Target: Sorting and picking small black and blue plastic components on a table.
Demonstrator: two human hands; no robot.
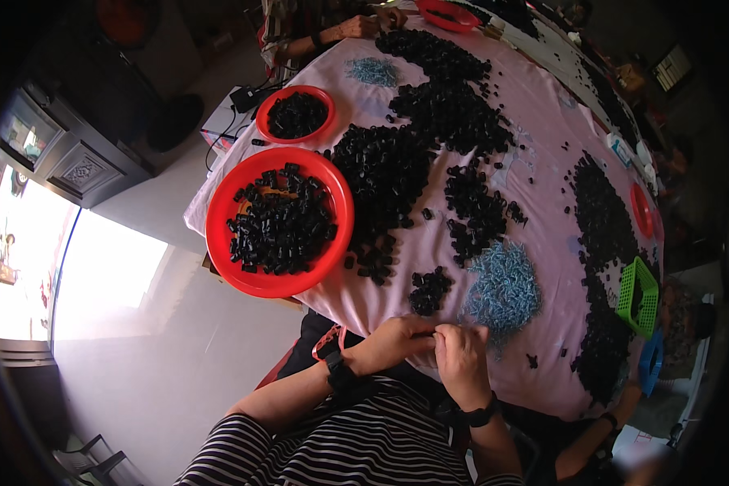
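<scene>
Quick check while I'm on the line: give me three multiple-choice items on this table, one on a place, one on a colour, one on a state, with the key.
1. Where does the large red bowl full of black parts sit?
A. At the table's left edge
B. Beside the green basket
C. On the floor

2. What colour is the cloth on the table?
A. White
B. Pink
C. Blue

3. How are the person's two hands?
A. Spread far apart
B. Together at the near table edge
C. Resting in the bowl

Key: 1 A, the bowl overhangs the left edge, far from the green basket. 2 B, pink shows between the black piles. 3 B, the left hand and right hand meet just below the pale blue-grey heap.
</scene>
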